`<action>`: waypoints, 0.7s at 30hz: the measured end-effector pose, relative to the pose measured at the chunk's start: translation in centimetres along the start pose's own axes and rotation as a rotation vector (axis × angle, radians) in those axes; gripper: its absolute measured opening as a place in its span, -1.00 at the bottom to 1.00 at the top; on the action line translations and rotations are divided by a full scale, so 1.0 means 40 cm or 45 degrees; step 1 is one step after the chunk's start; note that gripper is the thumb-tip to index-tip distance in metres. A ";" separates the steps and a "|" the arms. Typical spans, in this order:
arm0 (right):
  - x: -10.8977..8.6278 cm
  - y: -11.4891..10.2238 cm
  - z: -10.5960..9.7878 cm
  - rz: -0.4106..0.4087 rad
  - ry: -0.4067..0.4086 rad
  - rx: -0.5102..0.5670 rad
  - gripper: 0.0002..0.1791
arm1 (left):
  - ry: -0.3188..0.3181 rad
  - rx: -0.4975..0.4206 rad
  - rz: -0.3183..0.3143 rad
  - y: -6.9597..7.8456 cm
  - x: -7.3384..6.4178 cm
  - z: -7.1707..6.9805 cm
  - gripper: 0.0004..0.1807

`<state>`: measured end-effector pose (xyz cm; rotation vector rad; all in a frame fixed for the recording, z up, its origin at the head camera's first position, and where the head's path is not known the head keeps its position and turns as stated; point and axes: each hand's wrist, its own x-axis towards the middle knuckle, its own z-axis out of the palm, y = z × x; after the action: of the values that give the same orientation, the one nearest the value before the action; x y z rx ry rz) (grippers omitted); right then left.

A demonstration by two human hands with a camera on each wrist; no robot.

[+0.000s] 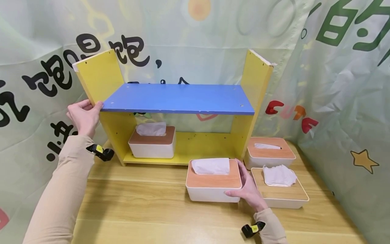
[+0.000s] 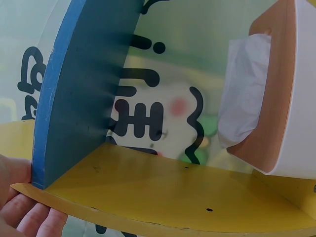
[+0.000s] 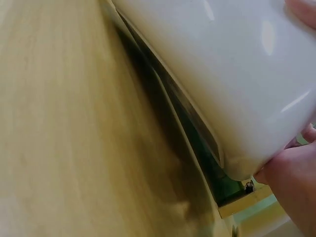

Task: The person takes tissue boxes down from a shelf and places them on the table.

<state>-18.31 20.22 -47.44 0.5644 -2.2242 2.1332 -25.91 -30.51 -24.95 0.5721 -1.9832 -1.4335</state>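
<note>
At the left side of a yellow and blue shelf (image 1: 178, 98), my left hand (image 1: 84, 117) grips the edge of the yellow side panel, by the blue board's front corner. The left wrist view shows the thumb and curled fingers (image 2: 37, 217) around that edge. My right hand (image 1: 249, 188) holds a white tissue box (image 1: 213, 195) with a wood-look lid by its right end, in front of the shelf. The right wrist view shows a dark gap between the box's underside and the table. Another tissue box (image 1: 152, 149) stands on the shelf's lower level, at the left.
Two more tissue boxes stand right of the shelf: one (image 1: 271, 161) close to its side panel, the other (image 1: 281, 196) nearer, beside my right hand. A printed cloth (image 1: 335, 112) hangs behind and along the sides of the wooden table (image 1: 152, 217).
</note>
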 end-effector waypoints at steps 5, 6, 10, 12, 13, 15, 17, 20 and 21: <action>-0.002 0.004 0.001 0.000 -0.006 0.005 0.39 | -0.002 0.009 0.007 0.000 0.000 0.000 -0.46; -0.003 0.004 0.001 -0.003 -0.006 0.003 0.39 | -0.001 0.010 0.007 0.001 0.001 0.000 -0.46; -0.003 0.003 -0.001 -0.012 -0.030 0.014 0.40 | -0.002 0.016 0.008 0.004 0.001 0.000 -0.46; -0.004 0.001 -0.002 -0.015 -0.051 0.002 0.40 | -0.001 0.016 0.004 0.004 0.001 0.001 -0.46; -0.004 0.000 -0.003 -0.019 -0.064 -0.006 0.40 | 0.000 0.013 0.003 0.004 0.000 0.001 -0.46; -0.005 -0.001 -0.006 -0.031 -0.087 -0.038 0.41 | 0.002 0.012 -0.001 0.003 0.000 0.000 -0.46; -0.007 -0.002 -0.008 -0.040 -0.103 -0.074 0.41 | 0.006 0.005 -0.003 0.002 0.000 0.000 -0.46; -0.010 0.000 -0.013 -0.039 -0.116 -0.110 0.42 | 0.009 -0.002 -0.002 0.002 0.000 0.000 -0.46; -0.011 0.001 -0.014 -0.035 -0.120 -0.116 0.43 | 0.010 -0.005 0.000 0.001 0.000 0.001 -0.46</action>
<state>-18.06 20.87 -47.55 0.7008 -2.3323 2.0211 -25.93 -30.47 -24.91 0.5749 -1.9737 -1.4328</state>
